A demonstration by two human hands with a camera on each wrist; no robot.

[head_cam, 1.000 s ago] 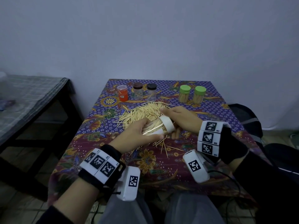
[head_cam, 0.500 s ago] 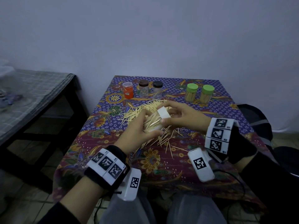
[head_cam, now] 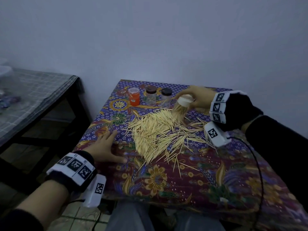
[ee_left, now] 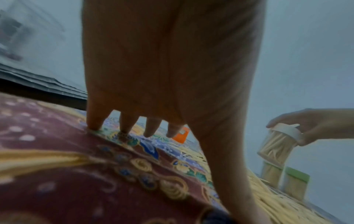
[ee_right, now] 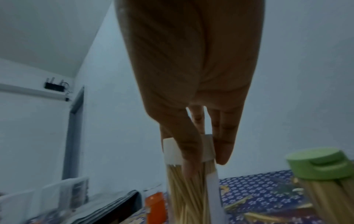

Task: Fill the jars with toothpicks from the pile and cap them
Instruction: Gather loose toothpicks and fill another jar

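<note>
Toothpick-packed white-capped jar [head_cam: 180, 108] hangs gripped in right hand [head_cam: 199, 99] above the pile [head_cam: 160, 130]; left hand [head_cam: 104, 151] lies spread on tablecloth [head_cam: 200, 177].

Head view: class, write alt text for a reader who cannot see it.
A right hand holds a white-capped jar of toothpicks above a toothpick pile on a patterned tablecloth; the left hand rests flat beside it.

right hand [head_cam: 199, 99] holding white-capped jar [head_cam: 180, 107], left hand [head_cam: 106, 150] flat on tablecloth [head_cam: 191, 180]
</note>
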